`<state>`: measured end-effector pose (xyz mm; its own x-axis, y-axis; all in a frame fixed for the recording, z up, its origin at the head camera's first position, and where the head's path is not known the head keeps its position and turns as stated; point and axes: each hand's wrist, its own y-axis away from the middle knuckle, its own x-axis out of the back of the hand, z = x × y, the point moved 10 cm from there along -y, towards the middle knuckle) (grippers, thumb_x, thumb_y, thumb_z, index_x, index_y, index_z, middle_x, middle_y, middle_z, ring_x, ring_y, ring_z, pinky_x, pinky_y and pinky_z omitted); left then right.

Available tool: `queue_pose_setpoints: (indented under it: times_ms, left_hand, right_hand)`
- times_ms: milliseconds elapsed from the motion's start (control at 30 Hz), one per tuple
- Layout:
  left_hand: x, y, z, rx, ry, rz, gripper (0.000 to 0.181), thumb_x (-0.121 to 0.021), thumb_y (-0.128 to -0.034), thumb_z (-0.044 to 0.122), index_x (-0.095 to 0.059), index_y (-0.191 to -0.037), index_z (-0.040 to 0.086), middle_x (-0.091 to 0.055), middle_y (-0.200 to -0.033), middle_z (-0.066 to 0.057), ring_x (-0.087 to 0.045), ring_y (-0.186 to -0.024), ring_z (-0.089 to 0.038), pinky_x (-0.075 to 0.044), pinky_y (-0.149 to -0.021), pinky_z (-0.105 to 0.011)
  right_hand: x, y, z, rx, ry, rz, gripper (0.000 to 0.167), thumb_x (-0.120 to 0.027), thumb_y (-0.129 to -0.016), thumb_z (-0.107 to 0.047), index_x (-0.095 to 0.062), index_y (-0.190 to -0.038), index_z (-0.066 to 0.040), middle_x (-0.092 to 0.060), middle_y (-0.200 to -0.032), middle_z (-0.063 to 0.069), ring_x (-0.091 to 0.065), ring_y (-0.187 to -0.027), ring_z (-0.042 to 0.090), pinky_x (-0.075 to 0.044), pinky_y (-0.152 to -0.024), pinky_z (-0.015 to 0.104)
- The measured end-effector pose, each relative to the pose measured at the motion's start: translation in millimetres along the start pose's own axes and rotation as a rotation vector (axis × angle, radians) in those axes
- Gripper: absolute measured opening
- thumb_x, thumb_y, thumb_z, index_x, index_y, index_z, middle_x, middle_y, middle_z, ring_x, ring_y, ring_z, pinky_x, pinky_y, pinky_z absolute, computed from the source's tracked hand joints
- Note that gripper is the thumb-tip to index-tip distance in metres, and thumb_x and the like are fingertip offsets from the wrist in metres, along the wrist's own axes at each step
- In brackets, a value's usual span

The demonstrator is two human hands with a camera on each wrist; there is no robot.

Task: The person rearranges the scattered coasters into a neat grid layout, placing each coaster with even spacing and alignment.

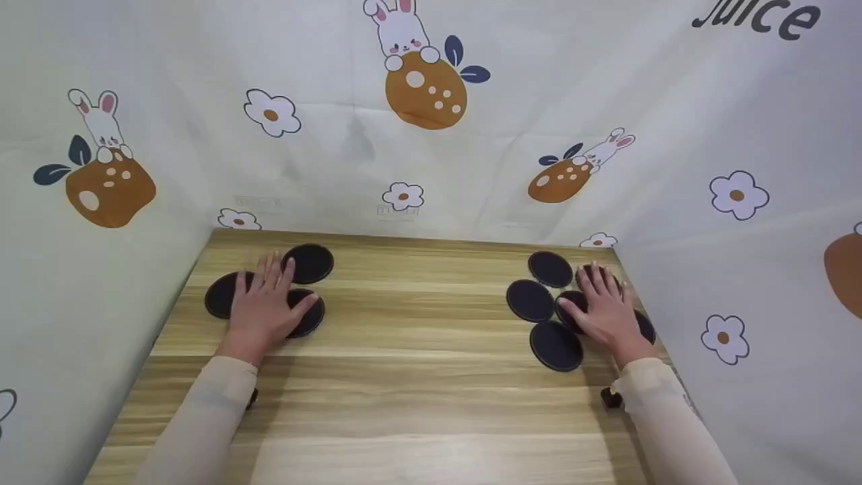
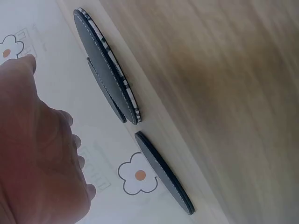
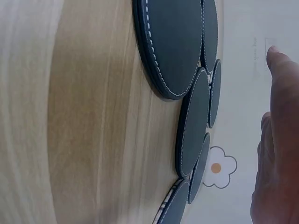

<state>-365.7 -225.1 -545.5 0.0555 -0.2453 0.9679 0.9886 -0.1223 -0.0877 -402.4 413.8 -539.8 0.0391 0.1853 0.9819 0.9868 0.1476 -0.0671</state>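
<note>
At ten o'clock on the worktop (image 1: 417, 404), the left hand (image 1: 264, 311) was over three black discs (image 1: 309, 263), which showed at its nine, one and three o'clock; its fingers were straight, parted and gripped nothing. At two o'clock, the right hand (image 1: 606, 313), fingers likewise spread and holding nothing, was over six more discs (image 1: 531, 300). Rabbit-printed cloth (image 1: 323, 162) hung at twelve.

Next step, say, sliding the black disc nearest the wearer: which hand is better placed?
Likely the right hand: it is open and close by that disc, while the left hand is across the table.
</note>
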Motion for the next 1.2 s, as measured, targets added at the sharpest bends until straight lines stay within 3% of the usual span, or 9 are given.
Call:
queue_pose_setpoints:
  times_ms: [233, 367, 533, 867, 1200]
  left_hand:
    - [0.5, -1.9, 4.1, -0.035, -0.005, 0.036, 0.09, -0.051, -0.1115, 0.063, -0.029, -0.174, 0.003, -0.018, -0.18, -0.028, -0.012, -0.168, -0.047, -0.006, -0.131, -0.073]
    - [3.5, -1.5, 6.2, -0.045, 0.007, 0.08, 0.081, -0.058, -0.1108, 0.056, -0.044, -0.167, -0.001, -0.035, -0.173, -0.032, -0.03, -0.161, -0.051, -0.019, -0.128, -0.075]
    - [10.5, 2.9, 12.6, -0.068, 0.042, 0.138, 0.061, -0.067, -0.1085, 0.044, -0.064, -0.144, -0.005, -0.056, -0.153, -0.033, -0.05, -0.143, -0.053, -0.038, -0.115, -0.075]
    - [8.5, 9.2, 17.3, -0.096, 0.032, 0.118, 0.05, -0.07, -0.108, 0.036, -0.067, -0.137, -0.006, -0.061, -0.144, -0.033, -0.055, -0.137, -0.053, -0.045, -0.108, -0.073]
    - [9.0, 5.5, 20.4, -0.11, 0.046, 0.122, 0.05, -0.07, -0.108, 0.036, -0.067, -0.135, -0.006, -0.061, -0.144, -0.032, -0.055, -0.137, -0.052, -0.045, -0.108, -0.072]
  right_hand:
    - [-3.9, -0.3, -3.5, 0.036, -0.004, 0.029, 0.099, -0.053, -0.107, -0.071, -0.025, -0.176, -0.007, -0.015, -0.181, 0.028, -0.009, -0.167, 0.052, -0.005, -0.13, 0.076]
    - [-0.5, -0.8, -8.8, 0.055, -0.038, 0.089, 0.097, -0.061, -0.105, -0.069, -0.034, -0.173, -0.005, -0.033, -0.173, 0.033, -0.03, -0.16, 0.055, -0.023, -0.128, 0.074]
    - [-0.5, -0.4, -19.7, 0.057, -0.146, 0.135, 0.09, -0.068, -0.103, -0.065, -0.049, -0.164, -0.002, -0.053, -0.156, 0.033, -0.05, -0.144, 0.056, -0.042, -0.116, 0.072]
    - [-27.3, -14.9, -42.9, -0.009, -0.268, 0.027, 0.091, -0.07, -0.101, -0.069, -0.054, -0.158, 0.0, -0.051, -0.158, 0.034, -0.045, -0.15, 0.055, -0.037, -0.122, 0.071]
    - [-45.8, -23.2, -59.4, -0.032, -0.153, -0.029, 0.1, -0.071, -0.098, -0.072, -0.053, -0.159, 0.004, -0.051, -0.156, 0.036, -0.051, -0.144, 0.055, -0.043, -0.12, 0.067]
